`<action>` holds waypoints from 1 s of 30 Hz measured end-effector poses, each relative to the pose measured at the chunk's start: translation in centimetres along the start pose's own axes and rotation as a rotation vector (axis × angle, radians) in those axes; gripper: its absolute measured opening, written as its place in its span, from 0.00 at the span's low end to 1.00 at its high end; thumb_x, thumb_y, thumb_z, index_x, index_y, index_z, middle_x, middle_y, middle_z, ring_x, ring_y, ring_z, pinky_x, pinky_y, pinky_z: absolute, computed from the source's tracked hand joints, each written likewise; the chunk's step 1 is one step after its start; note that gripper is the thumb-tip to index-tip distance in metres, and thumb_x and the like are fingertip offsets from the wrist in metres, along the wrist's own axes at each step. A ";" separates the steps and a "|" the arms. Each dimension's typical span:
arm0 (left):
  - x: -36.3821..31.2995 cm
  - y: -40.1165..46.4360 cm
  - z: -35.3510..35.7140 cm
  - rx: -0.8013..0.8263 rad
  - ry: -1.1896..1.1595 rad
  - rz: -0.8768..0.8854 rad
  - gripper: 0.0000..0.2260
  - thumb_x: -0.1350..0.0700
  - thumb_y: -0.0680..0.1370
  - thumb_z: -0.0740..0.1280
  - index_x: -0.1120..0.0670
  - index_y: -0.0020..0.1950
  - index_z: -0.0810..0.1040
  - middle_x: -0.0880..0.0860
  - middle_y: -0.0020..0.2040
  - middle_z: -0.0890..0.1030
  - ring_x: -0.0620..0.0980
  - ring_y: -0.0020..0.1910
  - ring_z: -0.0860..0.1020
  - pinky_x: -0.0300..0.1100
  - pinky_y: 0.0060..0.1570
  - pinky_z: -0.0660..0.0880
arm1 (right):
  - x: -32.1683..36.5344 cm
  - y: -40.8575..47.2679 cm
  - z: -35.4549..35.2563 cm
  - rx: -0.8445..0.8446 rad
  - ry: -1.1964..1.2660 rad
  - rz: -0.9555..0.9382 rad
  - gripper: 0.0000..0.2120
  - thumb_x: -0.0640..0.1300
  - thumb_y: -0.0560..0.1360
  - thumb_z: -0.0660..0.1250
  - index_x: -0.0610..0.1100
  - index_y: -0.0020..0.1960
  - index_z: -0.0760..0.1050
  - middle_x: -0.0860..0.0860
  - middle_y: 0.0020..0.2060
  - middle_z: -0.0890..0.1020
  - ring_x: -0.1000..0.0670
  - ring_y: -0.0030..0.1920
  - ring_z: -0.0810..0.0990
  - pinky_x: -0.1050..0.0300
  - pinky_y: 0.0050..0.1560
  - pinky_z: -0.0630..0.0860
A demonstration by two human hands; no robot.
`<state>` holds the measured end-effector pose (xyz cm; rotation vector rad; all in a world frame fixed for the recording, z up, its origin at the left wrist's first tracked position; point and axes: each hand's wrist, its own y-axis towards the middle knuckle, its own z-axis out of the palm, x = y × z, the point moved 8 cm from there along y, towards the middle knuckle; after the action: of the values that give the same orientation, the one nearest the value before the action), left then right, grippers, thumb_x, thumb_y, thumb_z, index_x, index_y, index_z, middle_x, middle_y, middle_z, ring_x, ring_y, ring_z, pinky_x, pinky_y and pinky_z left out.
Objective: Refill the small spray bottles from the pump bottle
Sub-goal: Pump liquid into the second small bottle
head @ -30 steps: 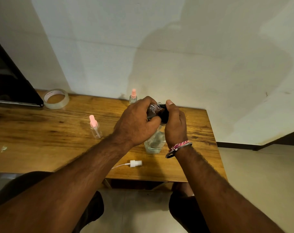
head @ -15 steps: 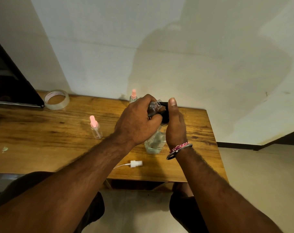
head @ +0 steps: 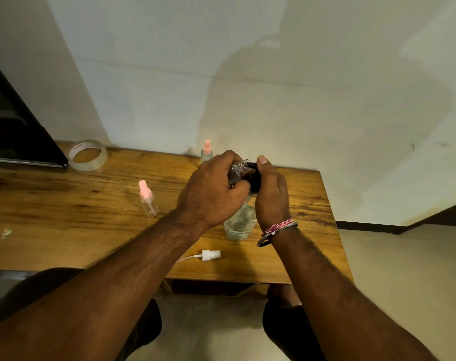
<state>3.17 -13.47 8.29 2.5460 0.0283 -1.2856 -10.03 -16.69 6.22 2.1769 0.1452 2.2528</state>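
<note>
The left hand [head: 211, 194] is curled round a small clear spray bottle [head: 237, 171], tilted with its open neck toward the black pump head [head: 254, 175]; most of the little bottle is hidden inside the fist, so only its neck and shoulder show. The right hand [head: 272, 196] wraps the pump head from the right, thumb up along its top; its other fingers are behind the pump and cannot be made out. Whether the nozzle touches the neck is hard to tell. The clear pump bottle [head: 239, 222] stands on the counter [head: 65, 217] below both hands, its upper body covered by them, liquid visible in the lower part.

A loose white spray cap with its tube [head: 207, 255] lies near the counter's near edge, left of the pump bottle. A pink-capped spray bottle [head: 148, 200] stands upright further left; a second pink-capped one [head: 206, 151] stands at the far edge, its base hidden by the left hand. A roll of clear tape [head: 88, 155] lies far left beside a dark object [head: 15, 131] cut off by the frame
</note>
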 end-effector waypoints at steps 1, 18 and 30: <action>0.0 0.0 0.1 0.003 -0.001 -0.003 0.14 0.50 0.73 0.68 0.49 0.58 0.78 0.47 0.47 0.82 0.47 0.45 0.81 0.49 0.43 0.82 | 0.1 0.0 0.0 -0.008 -0.005 -0.008 0.21 0.54 0.79 0.58 0.42 0.45 0.84 0.50 0.39 0.86 0.55 0.42 0.84 0.64 0.41 0.78; -0.2 0.1 -0.3 -0.019 -0.039 0.001 0.11 0.50 0.73 0.67 0.50 0.54 0.77 0.47 0.43 0.82 0.48 0.40 0.80 0.44 0.37 0.76 | -0.2 -0.3 0.3 0.035 -0.003 -0.023 0.31 0.62 0.80 0.58 0.35 0.52 0.84 0.43 0.44 0.87 0.54 0.45 0.86 0.67 0.42 0.78; -0.1 0.0 0.0 -0.011 0.016 -0.001 0.14 0.49 0.73 0.68 0.49 0.58 0.78 0.47 0.47 0.82 0.47 0.44 0.81 0.48 0.42 0.80 | -0.1 0.1 -0.1 -0.003 -0.015 -0.006 0.25 0.56 0.80 0.58 0.36 0.48 0.83 0.43 0.41 0.86 0.54 0.42 0.84 0.64 0.40 0.78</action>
<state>3.09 -13.50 8.39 2.5471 0.0393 -1.2623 -10.13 -16.76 6.09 2.1885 0.1479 2.2308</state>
